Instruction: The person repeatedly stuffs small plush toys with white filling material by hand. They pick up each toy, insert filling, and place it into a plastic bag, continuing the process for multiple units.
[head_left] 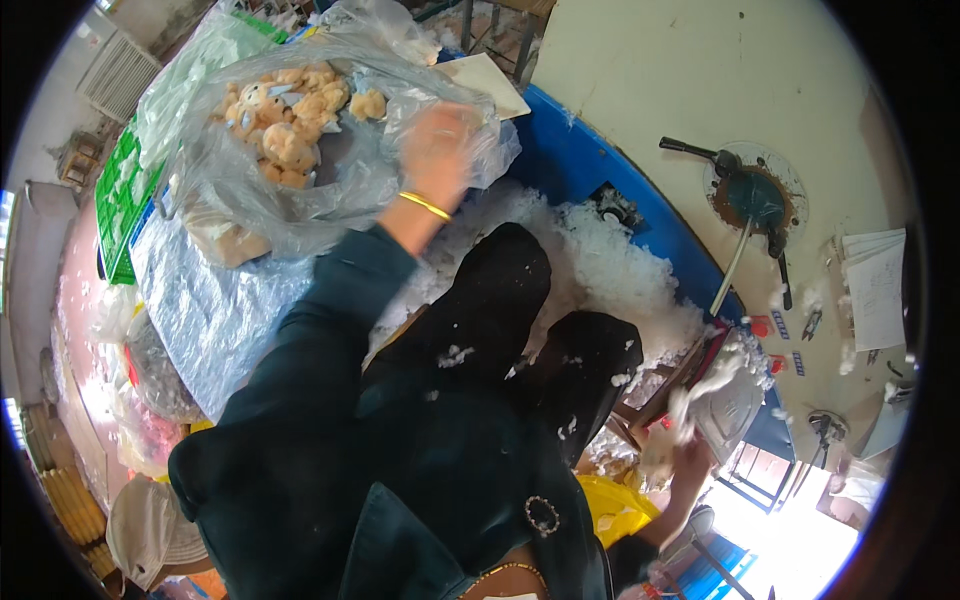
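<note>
My left hand point(440, 150), blurred by motion, is over the right edge of a large clear plastic bag point(350, 215); its fingers are too smeared to read. Inside the bag lie several small tan plush toys point(290, 140), with a single tan piece point(368, 104) a little apart. At the lower right, my right hand point(690, 465) is beside a pale grey-white piece point(730, 405) with a strand of white stuffing along it. Its fingers are small and partly hidden, so I cannot make out a grip. Loose white stuffing point(620, 270) lies around my knees.
A blue bin wall point(570, 140) curves along a pale table point(650, 60). On the table are a round stained plate point(780, 190) with dark-handled tools, papers point(875, 280) and small packets. A green crate point(125, 210) and a blue-white sheet point(215, 300) are at the left.
</note>
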